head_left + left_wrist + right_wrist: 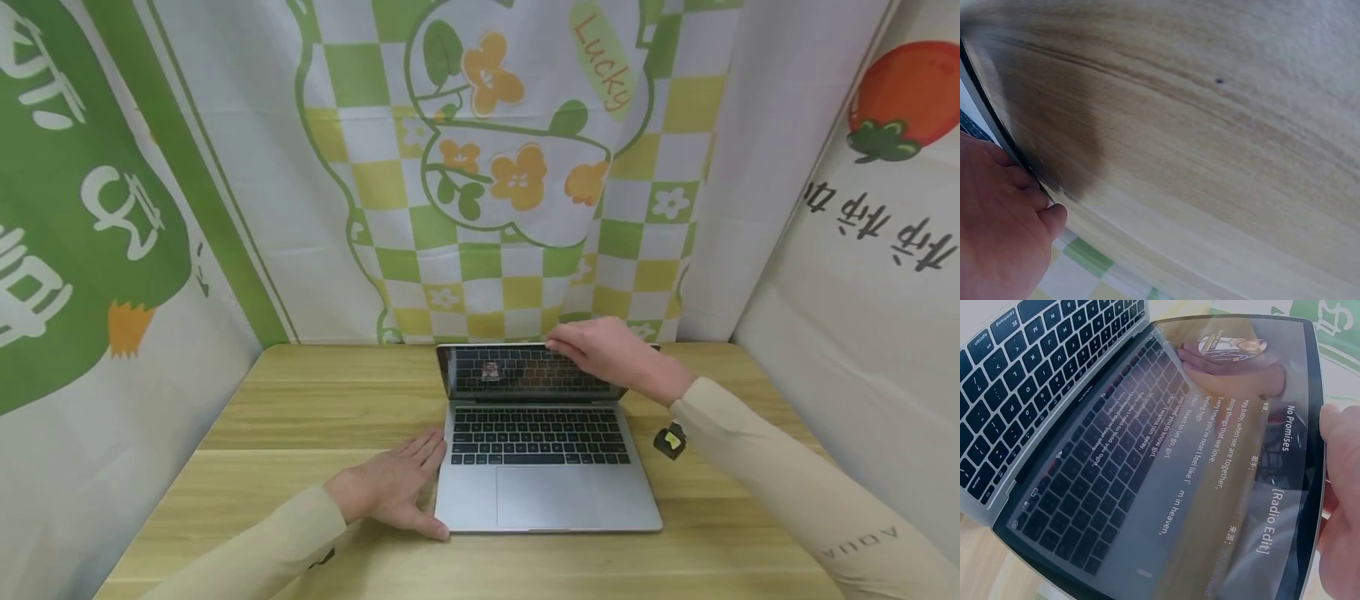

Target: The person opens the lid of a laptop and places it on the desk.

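A silver laptop (465,500) sits on the wooden table with its lid raised and its black keyboard (540,437) exposed. My right hand (611,354) grips the top edge of the lid, thumb on the screen side. In the right wrist view, the lit screen (1210,456) shows song lyrics and reflections of the keys and a hand. My left hand (397,483) rests along the laptop's left side, fingers extended and thumb by the front corner. In the left wrist view, the left hand (1004,219) lies against the laptop's dark edge (997,125).
The wood-grain table (330,400) extends on both sides of the laptop. Behind it hangs a green and yellow checkered curtain (480,267), with printed white fabric at left and right. A small black device (670,442) is on the right sleeve.
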Demonstrator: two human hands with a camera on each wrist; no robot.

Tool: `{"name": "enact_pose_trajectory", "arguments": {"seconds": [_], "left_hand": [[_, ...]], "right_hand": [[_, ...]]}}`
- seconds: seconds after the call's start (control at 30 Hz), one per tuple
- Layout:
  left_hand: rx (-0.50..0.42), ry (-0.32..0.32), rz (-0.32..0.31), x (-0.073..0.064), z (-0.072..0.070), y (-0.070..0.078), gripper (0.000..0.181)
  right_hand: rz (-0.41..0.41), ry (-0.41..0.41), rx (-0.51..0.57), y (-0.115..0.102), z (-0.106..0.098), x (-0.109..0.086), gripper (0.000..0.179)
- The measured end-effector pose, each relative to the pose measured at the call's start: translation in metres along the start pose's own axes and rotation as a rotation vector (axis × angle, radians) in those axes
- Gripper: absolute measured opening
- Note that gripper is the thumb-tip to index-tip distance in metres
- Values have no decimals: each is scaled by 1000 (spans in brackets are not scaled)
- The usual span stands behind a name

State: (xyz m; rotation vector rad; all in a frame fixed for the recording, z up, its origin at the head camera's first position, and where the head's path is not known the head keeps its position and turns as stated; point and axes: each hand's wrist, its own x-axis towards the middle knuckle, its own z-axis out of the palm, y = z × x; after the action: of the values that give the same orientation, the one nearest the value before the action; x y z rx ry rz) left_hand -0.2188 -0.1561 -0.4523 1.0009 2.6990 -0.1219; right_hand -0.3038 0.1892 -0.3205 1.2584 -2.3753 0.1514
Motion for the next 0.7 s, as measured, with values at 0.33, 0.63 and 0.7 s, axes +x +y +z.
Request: {"name": "enact_pose_trajectory", "arguments": {"seconds": [0.33,0.63,0.7], "left_hand": [[-10,1,-2,-2,0,1,125],[-3,27,21,-2,2,-1,124],[4,29,22,-2,2,-1,124]], "right_hand": [[33,-27,15,5,-2,3,8],[117,-107,29,11,-6,9,16],[131,-109,33,13,-7,10,17]]}}
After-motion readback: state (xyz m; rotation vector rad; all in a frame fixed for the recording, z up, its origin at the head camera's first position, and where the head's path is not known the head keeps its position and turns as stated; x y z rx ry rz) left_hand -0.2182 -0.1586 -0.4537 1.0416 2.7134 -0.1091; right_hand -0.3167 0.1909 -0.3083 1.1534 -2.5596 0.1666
